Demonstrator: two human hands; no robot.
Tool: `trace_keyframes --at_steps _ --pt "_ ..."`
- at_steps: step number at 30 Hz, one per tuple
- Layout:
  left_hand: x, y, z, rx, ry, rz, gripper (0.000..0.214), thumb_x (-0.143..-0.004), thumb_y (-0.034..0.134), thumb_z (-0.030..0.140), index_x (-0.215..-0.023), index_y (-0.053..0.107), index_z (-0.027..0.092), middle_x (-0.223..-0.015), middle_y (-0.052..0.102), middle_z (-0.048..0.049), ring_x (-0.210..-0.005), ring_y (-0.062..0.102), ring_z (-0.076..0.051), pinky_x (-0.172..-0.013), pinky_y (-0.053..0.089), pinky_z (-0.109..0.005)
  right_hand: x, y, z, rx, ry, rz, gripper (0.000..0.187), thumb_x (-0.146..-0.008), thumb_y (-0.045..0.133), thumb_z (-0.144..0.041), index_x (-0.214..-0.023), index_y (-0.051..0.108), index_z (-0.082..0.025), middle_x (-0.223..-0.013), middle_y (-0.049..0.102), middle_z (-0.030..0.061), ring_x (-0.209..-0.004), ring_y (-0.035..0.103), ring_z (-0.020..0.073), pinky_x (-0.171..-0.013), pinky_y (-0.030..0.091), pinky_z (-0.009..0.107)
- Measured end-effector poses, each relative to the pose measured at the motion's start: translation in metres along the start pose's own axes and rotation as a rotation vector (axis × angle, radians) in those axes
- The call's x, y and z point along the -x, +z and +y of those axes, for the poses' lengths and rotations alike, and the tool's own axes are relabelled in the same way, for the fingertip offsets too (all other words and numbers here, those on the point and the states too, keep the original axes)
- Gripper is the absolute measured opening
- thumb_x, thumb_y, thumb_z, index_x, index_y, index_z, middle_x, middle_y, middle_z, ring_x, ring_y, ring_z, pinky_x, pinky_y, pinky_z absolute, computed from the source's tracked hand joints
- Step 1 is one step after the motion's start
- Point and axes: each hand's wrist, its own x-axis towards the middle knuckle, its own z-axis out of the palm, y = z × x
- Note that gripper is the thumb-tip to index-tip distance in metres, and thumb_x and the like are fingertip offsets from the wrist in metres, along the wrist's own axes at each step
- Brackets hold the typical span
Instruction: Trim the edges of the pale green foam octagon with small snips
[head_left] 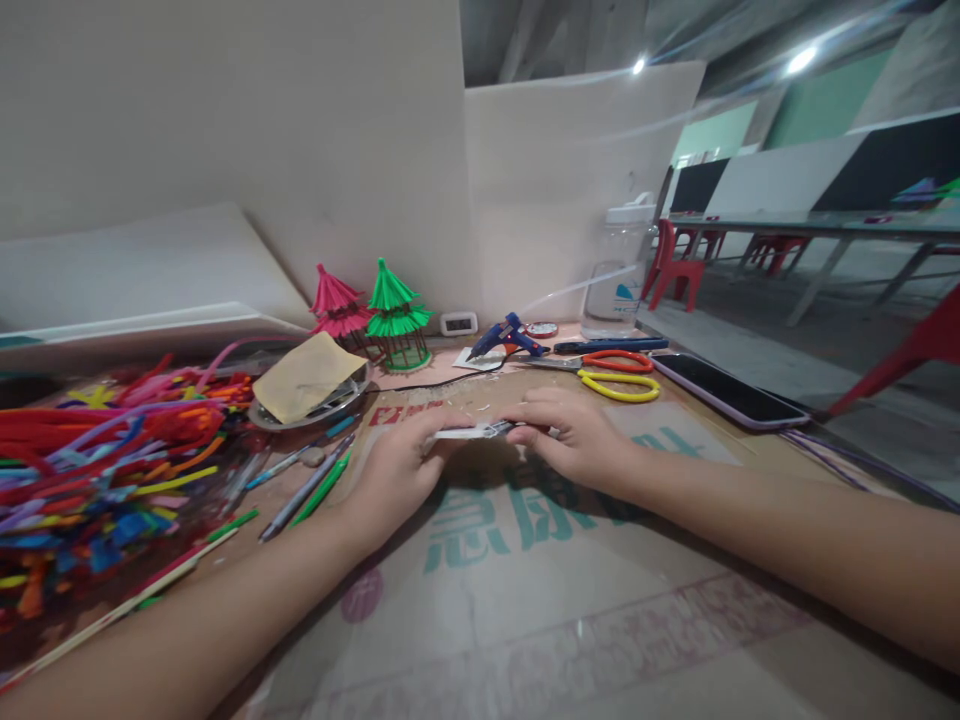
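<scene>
Head camera: printed brown cardboard (540, 625) covers the lower centre; mid-frame, left hand (405, 452) and right hand (574, 440) pinch a thin, dark-ended white strip (461, 433); behind, pale flat panels (360, 130); upper right, red plastic chairs (679, 270) by a long grey table (825, 227).

red chairs (681, 269) near long table (795, 224); bright lights (802, 60)

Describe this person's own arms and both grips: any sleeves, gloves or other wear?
The left arm and right arm are bare, with no sleeve in view. The left grip and right grip wear no gloves, and no watch or bracelet shows. Rings cannot be ruled out, as both are blurred and partly hidden.
</scene>
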Motion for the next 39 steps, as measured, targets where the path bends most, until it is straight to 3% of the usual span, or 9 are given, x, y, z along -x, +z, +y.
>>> trace_keyframes --at_steps 9,13,18,30,35,39 --pt "0.0 0.003 -0.004 -0.006 -0.066 0.045 0.025 -0.087 0.053 0.017 -0.107 0.067 0.022 -0.109 0.073 -0.0037 -0.102 0.066 -0.02 -0.094 0.051 -0.034 0.001 0.005 0.006 -0.081 0.06 0.135 0.023 -0.093 0.055 -0.031 -0.105 0.071 -0.019 -0.086 0.073 0.0057 -0.074 0.064 0.0175 -0.069 0.049 0.031" --pt "-0.001 0.002 -0.002 -0.008 -0.04 0.048 0.026 -0.087 0.052 0.016 -0.107 0.067 0.02 -0.107 0.073 -0.0043 -0.101 0.067 -0.019 -0.093 0.052 -0.033 0.0 0.003 0.003 -0.06 0.061 0.075 0.022 -0.092 0.056 -0.03 -0.104 0.071 -0.02 -0.091 0.074 0.0061 -0.082 0.065 0.0191 -0.075 0.049 0.032" --pt "-0.001 -0.001 0.002 -0.038 0.012 0.016 0.032 -0.083 0.049 0.009 -0.108 0.067 0.019 -0.108 0.073 -0.0057 -0.102 0.067 -0.02 -0.092 0.052 -0.033 0.0 0.0 -0.001 -0.021 0.009 -0.007 0.026 -0.095 0.053 -0.032 -0.107 0.07 -0.017 -0.085 0.071 0.006 -0.077 0.062 0.0185 -0.069 0.045 0.03" --pt "0.004 -0.002 0.015 0.003 0.009 -0.05 0.03 -0.086 0.05 0.008 -0.107 0.068 0.02 -0.107 0.074 -0.0067 -0.101 0.067 -0.02 -0.091 0.052 -0.033 0.006 0.004 -0.005 0.048 -0.044 -0.005 0.028 -0.098 0.048 -0.035 -0.109 0.072 -0.025 -0.075 0.067 0.0051 -0.071 0.061 0.0196 -0.061 0.045 0.03" --pt "0.003 -0.001 0.013 0.07 -0.078 -0.025 0.025 -0.086 0.052 0.012 -0.104 0.068 0.02 -0.105 0.073 -0.0061 -0.099 0.067 -0.022 -0.089 0.052 -0.034 0.006 0.007 -0.002 -0.011 0.054 0.095 0.024 -0.095 0.051 -0.035 -0.1 0.072 -0.023 -0.086 0.073 0.0065 -0.078 0.068 0.0219 -0.066 0.052 0.032" --pt "0.0 -0.003 0.018 0.125 -0.186 0.049 0.022 -0.085 0.056 0.016 -0.103 0.067 0.019 -0.101 0.074 -0.0052 -0.092 0.067 -0.021 -0.084 0.053 -0.032 0.003 0.008 0.002 -0.092 0.237 0.153 0.025 -0.091 0.053 -0.035 -0.104 0.069 -0.021 -0.092 0.075 0.0073 -0.077 0.07 0.0226 -0.061 0.054 0.031"
